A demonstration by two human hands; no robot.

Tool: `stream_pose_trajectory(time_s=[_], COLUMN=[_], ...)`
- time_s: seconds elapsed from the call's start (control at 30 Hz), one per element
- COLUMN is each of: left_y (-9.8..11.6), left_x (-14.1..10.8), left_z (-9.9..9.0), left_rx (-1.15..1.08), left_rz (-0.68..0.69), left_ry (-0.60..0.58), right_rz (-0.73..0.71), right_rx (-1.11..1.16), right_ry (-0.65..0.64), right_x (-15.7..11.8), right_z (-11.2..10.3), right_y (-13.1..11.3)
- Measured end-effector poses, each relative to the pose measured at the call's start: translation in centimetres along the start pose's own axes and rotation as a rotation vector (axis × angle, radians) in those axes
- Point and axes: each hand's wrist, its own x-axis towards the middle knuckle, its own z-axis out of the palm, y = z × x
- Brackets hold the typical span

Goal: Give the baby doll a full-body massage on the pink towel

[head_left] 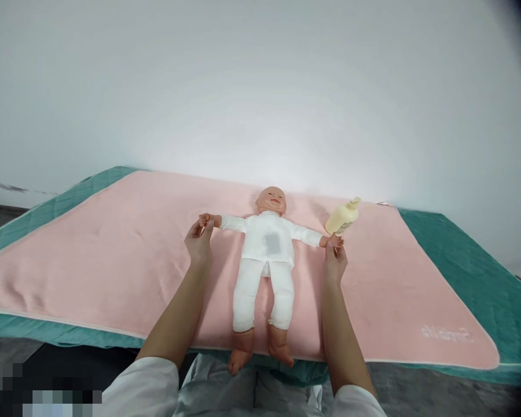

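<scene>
A baby doll (pixel 267 243) in a white suit lies on its back on a pink towel (pixel 113 260), arms spread out and feet over the near edge. My left hand (pixel 198 238) pinches the doll's hand on the left side. My right hand (pixel 335 255) pinches the doll's other hand on the right. A pale yellow pump bottle (pixel 342 217) lies on its side just beyond my right hand.
The pink towel covers a teal quilted mattress (pixel 473 266) set against a white wall (pixel 260 87). Grey floor shows at the left and right edges. My white sleeves and light trousers fill the bottom of the view.
</scene>
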Motion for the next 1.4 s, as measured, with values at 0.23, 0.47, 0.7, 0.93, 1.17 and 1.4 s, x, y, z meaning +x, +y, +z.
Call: stream_pose_trajectory(time_s=[0.23, 0.47, 0.7, 0.93, 1.17, 1.4], left_y=[-0.2, -0.7, 0.2, 0.5, 0.5, 0.6], left_x=[-4.0, -4.8, -4.5, -4.5, -4.6, -4.6], left_z=[1.1, 1.6, 2.0, 2.3, 2.4, 2.4], left_rx=[0.438, 0.555, 0.642, 0.709, 0.736, 0.728], left_rz=[0.467, 0.874, 1.100, 1.233, 1.231, 1.266], left_ry=[-0.373, -0.740, -0.987, -1.105, -1.134, -1.095], right_rz=[-0.501, -0.928, -1.086, -1.106, -1.118, -1.096], right_rx=[-0.221, -0.315, -0.403, -0.500, -0.506, -0.481], right_ry=[-0.214, -0.519, -0.643, -0.722, -0.734, -0.728], right_x=[-3.3, -4.7, -4.5, -4.9, -5.0, -4.9], right_z=[1.8, 2.5, 2.7, 2.8, 3.2, 3.1], right_y=[-1.6, -1.7, -1.6, -1.8, -2.4, -1.8])
